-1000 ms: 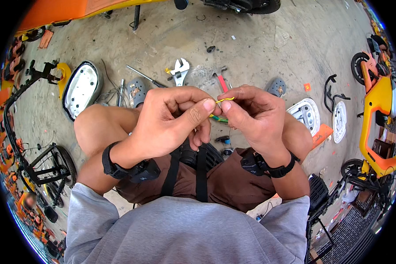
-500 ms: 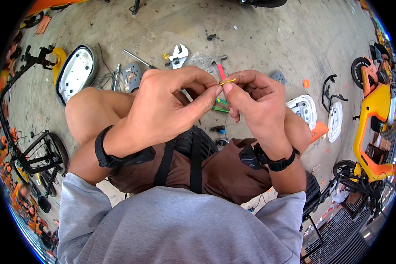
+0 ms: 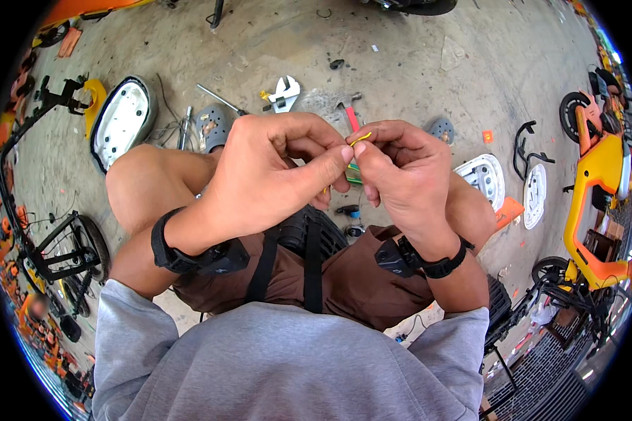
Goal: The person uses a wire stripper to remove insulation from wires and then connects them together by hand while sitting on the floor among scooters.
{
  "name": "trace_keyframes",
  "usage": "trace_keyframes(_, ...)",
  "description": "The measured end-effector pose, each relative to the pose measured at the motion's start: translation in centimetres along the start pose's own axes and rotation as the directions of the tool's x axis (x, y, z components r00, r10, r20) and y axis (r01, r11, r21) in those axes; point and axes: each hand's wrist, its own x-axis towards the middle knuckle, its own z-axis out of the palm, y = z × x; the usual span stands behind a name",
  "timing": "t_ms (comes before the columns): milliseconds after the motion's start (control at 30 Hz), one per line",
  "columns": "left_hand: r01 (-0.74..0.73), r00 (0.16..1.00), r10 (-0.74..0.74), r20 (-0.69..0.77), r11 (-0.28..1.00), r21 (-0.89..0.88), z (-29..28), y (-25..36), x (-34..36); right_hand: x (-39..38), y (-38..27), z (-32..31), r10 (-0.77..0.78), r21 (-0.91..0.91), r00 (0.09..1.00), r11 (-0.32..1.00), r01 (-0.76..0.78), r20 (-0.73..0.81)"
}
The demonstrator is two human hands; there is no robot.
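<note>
Between my two hands is a short, thin yellow wire (image 3: 361, 138), with its bent end sticking up past the fingertips. My left hand (image 3: 277, 168) pinches it with thumb and index finger. From the other side my right hand (image 3: 411, 172) grips it the same way, and the fingertips nearly meet. A green-handled tool (image 3: 354, 170), mostly hidden behind my fingers, lies on the floor below. Just past the hands is a red-handled hammer (image 3: 350, 116). An adjustable wrench (image 3: 284, 95) lies to its left.
On the left floor are a screwdriver (image 3: 221, 98), a metal rod-like tool (image 3: 185, 126) and a white-lined shell (image 3: 123, 119). White panels (image 3: 535, 196) and a black bracket (image 3: 523, 151) lie right. A yellow-orange scooter frame (image 3: 586, 210) stands far right, a black frame with wheel (image 3: 81, 245) far left.
The free end of the yellow wire now points more upward, where it lay flatter before. My hands have shifted slightly downward; both keep their pinch.
</note>
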Motion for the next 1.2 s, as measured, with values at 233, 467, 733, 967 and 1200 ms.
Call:
trace_keyframes(233, 0.187, 0.973, -0.125, 0.194, 0.919, -0.347, -0.8, 0.3, 0.4, -0.1, -0.3, 0.0, -0.039, 0.002, 0.999, 0.999, 0.039, -0.037)
trace_keyframes(467, 0.197, 0.973, -0.137, 0.185, 0.911, -0.361, -0.9, 0.3, 0.5, 0.0, -0.2, -0.6, -0.033, 0.09, 0.998, 0.996, 0.028, 0.05)
trace_keyframes(733, 0.192, 0.972, -0.127, 0.198, 0.916, -0.352, -1.0, 0.0, 0.6, 0.1, -0.2, -0.6, 0.0, 0.065, 0.999, 0.998, -0.003, 0.047)
trace_keyframes(967, 0.381, 0.922, -0.297, 0.248, 0.808, -0.45, -1.2, 0.2, 0.9, -0.1, -0.1, -0.4, -0.003, 0.072, 1.0, 0.997, 0.001, 0.028)
trace_keyframes(1200, 0.516, 0.851, -0.353, 0.39, 0.699, -0.494, -1.2, 0.3, 0.8, 0.1, 1.3, -0.4, -0.238, -0.118, 0.97, 0.966, 0.231, -0.052)
